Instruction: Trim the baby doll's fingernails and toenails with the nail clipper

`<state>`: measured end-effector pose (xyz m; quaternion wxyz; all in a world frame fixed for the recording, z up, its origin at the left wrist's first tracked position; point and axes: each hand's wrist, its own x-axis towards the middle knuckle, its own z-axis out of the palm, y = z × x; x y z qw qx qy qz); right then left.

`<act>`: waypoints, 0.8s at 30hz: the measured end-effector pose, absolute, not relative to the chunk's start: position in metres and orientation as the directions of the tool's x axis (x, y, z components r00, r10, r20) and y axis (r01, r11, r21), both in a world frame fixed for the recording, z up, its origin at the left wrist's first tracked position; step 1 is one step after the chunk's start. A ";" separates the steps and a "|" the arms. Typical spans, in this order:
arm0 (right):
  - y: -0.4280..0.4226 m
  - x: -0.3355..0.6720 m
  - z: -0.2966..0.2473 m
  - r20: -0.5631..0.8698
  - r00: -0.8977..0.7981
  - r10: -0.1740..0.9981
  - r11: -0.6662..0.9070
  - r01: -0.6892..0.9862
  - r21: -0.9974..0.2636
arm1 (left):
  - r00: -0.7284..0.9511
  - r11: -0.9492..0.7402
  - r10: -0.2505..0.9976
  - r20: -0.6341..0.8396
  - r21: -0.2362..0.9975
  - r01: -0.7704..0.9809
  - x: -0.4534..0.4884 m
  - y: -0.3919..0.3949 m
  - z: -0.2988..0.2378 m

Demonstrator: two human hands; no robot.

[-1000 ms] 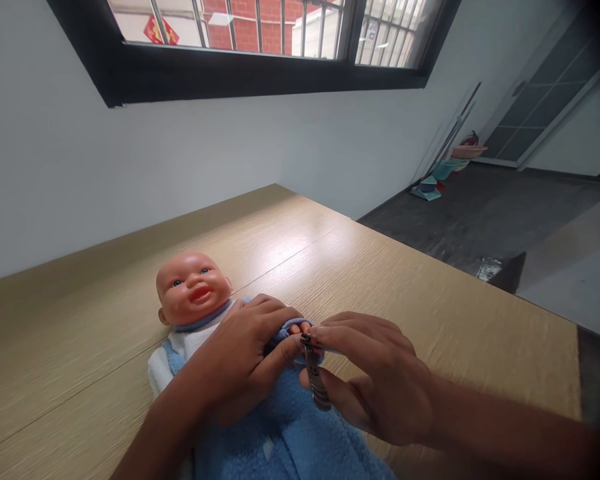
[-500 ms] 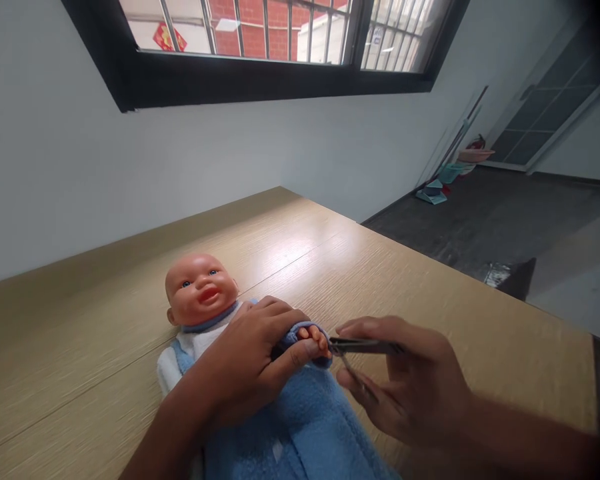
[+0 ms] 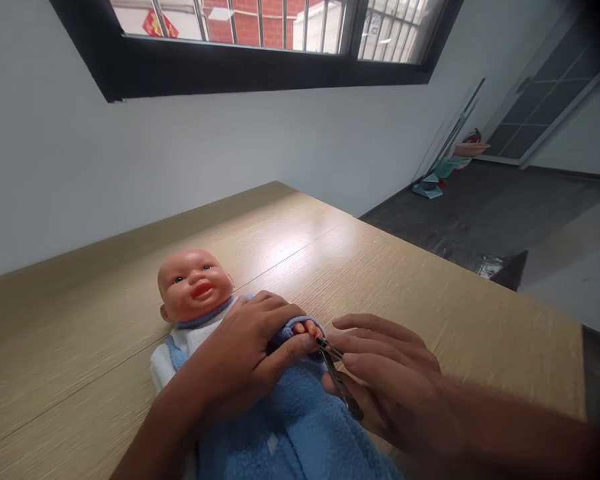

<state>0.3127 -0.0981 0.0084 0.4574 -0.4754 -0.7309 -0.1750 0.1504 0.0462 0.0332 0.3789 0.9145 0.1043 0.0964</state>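
Note:
A baby doll [image 3: 195, 285] in blue and white clothes lies on its back on the wooden table. My left hand [image 3: 260, 347] is closed round the doll's forearm and sleeve cuff [image 3: 290, 327], thumb against the small doll hand [image 3: 309, 328]. Metal nail clippers [image 3: 341, 385] are in my right hand [image 3: 390, 373], gripped between thumb and fingers. Their jaw end touches or almost touches the doll's fingers; which of these I cannot tell. Part of the clippers is hidden behind my fingers.
The wooden table [image 3: 80, 320] meets a white wall below a barred window [image 3: 230, 67]. Off the table's right side, a dustpan [image 3: 429, 188], brooms and a pink basin [image 3: 471, 149] stand by the wall on the dark floor.
My right hand has turned and moved slightly left, bringing the clippers' jaws closer to the doll's fingers. The clippers now slant more downward. My left hand keeps its hold; the view has shifted slightly.

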 end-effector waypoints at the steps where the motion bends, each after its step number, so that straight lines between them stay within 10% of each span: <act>1: -0.098 0.312 0.009 0.845 -0.147 0.515 0.498 0.853 -0.156 | 0.960 -0.691 0.265 0.094 0.712 0.121 0.150 0.046 0.033; 18: -0.092 0.303 0.025 0.807 -0.169 0.565 0.514 0.838 -0.185 | 0.964 -0.708 0.252 0.088 0.695 0.122 0.149 0.047 0.032; 24: -0.099 0.301 0.006 0.804 0.171 0.570 0.524 0.678 -0.515 | 0.966 -0.691 0.248 0.072 0.712 0.125 0.150 0.046 0.035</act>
